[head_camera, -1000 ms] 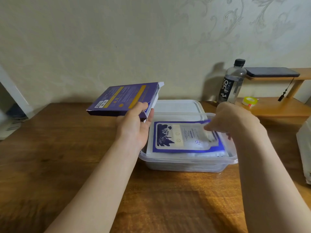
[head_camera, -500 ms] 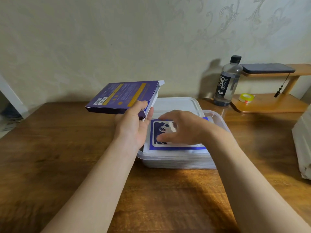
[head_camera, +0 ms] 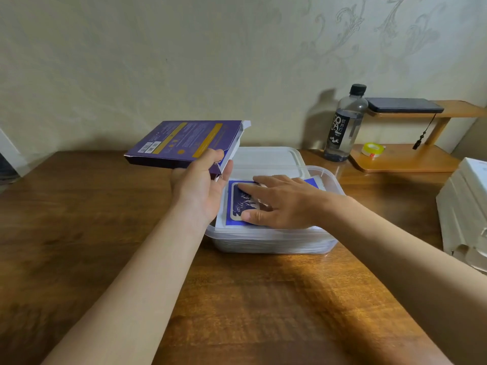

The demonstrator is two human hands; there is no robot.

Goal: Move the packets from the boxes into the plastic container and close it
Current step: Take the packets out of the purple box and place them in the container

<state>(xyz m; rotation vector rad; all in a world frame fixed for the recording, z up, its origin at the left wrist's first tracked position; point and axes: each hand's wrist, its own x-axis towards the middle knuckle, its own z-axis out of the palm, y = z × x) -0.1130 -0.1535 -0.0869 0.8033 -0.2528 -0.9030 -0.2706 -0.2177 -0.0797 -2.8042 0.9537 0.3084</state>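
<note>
Change: a second ago the right hand [head_camera: 284, 204] was at the top packet's [head_camera: 237, 204] 3 o'clock end. Now it lies flat across that packet, fingers straight, pressing rather than gripping.
Meaning: this packet looks delivered and is being settled. Closing is not yet done.
Left hand [head_camera: 200, 191]: unchanged, curled round the purple box [head_camera: 184, 142], held in the air at the container's 10 o'clock with its flap open.
Packet place: inside the plastic container [head_camera: 263, 233], on top of a stack.
Count, packets: one plainly seen. Those beneath cannot be counted.
Count, container and lid [head_camera: 266, 158]: one each, the lid on the surface [head_camera: 79, 233] at 12 o'clock.
Count, boxes: one purple. White boxes [head_camera: 463, 206] at 3 o'clock, number unclear.
Count, others: one water bottle [head_camera: 345, 125] and one tape roll [head_camera: 372, 149] around 1 o'clock.
</note>
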